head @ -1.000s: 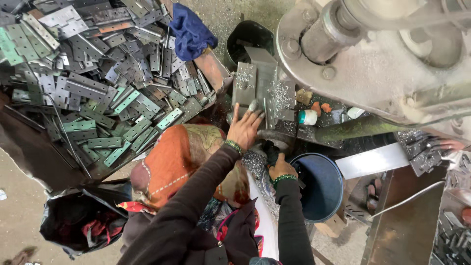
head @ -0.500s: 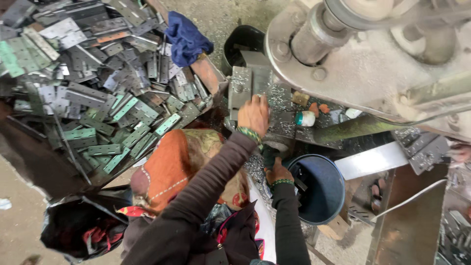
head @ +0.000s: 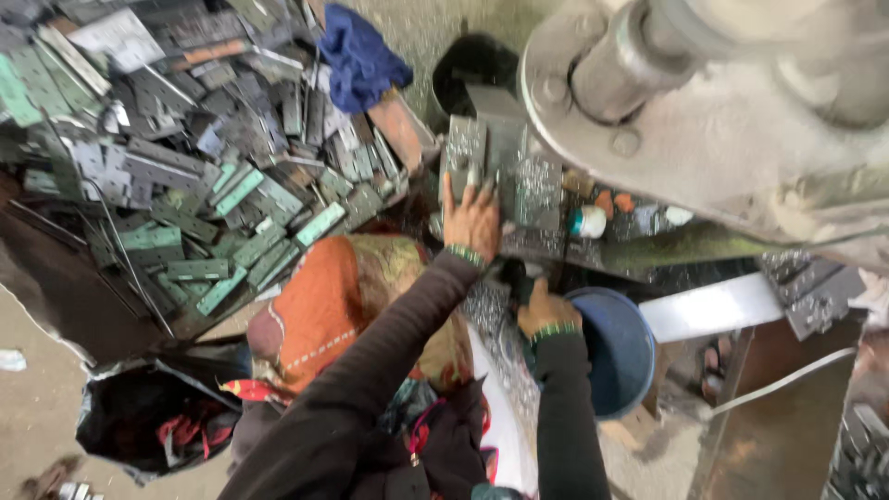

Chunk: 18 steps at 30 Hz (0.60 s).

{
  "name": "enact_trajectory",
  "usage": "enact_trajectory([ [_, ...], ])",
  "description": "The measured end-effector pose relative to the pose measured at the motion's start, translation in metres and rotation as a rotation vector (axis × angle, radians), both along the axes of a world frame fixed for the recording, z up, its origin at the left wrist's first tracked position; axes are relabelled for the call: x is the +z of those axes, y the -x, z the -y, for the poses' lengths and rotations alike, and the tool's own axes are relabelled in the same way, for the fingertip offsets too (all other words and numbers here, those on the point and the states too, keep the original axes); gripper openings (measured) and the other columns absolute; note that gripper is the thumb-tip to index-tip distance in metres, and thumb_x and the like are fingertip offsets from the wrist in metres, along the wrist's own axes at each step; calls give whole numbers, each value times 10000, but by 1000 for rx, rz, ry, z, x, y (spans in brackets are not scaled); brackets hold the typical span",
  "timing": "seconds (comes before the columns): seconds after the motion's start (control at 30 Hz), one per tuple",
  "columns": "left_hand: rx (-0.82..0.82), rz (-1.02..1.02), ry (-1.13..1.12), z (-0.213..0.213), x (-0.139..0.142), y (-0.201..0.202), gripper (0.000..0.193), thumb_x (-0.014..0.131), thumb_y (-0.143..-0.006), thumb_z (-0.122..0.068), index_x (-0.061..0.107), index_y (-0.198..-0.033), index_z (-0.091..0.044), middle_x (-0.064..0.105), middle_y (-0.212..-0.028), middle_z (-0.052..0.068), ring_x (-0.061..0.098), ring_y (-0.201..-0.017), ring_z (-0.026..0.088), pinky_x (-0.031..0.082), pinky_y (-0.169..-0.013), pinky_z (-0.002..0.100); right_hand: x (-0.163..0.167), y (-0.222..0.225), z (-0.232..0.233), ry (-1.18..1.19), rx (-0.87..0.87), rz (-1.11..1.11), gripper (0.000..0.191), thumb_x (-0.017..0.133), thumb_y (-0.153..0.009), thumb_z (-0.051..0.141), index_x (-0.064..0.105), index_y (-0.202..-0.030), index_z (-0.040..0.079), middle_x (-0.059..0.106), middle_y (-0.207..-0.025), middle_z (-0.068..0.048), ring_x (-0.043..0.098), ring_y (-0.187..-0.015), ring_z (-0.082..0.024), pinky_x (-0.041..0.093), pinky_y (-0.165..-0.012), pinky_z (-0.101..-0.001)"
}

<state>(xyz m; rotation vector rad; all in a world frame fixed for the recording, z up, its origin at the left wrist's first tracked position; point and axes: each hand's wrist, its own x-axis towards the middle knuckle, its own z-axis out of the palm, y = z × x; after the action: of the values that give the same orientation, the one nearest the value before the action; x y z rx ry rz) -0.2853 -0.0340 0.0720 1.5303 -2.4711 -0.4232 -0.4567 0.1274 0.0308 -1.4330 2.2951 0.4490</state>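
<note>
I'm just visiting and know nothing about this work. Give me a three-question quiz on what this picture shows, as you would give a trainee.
1. True or false: the left hand rests flat on a metal plate at the machine bed.
2. What lies in a big pile at the upper left?
A. grey and green metal strips
B. wooden planks
C. glass bottles
3. Fill in: below the right hand stands a blue ____.

Key
1. true
2. A
3. bucket
</note>
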Motion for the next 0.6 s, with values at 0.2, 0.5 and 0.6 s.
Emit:
enact_trajectory([
  [0.2, 61, -87, 53, 1, -4, 10, 597, 694, -823, -315, 605, -1375, -104, 393, -1613, 66, 269, -1530, 294, -29, -1215, 679, -58, -9, -33, 26, -124, 52, 668, 644, -916, 358, 347, -1440, 69, 708, -1102, -274, 696, -1011, -464, 542, -860, -582],
  [0.5, 7, -163, 103, -3, -9, -8, 527, 649, -863, -245, 610, -1372, -116, 425, -1619, 34, 333, -1494, 290, 10, -1218, 695, -97, 5, -38, 25, -184, 165, 854, 655, -908, 379, 204, -1566, 75, 667, -1119, -364, 663, -1014, -522, 521, -890, -594],
  [0.6, 10, -162, 128, 2, -10, -6, 579, 652, -880, -369, 602, -1379, -80, 438, -1586, 67, 328, -1510, 315, 19, -1214, 687, -59, 9, -32, -10, -125, 89, 718, 655, -895, 360, 339, -1483, 96, 699, -1099, -320, 693, -994, -489, 532, -886, -593],
])
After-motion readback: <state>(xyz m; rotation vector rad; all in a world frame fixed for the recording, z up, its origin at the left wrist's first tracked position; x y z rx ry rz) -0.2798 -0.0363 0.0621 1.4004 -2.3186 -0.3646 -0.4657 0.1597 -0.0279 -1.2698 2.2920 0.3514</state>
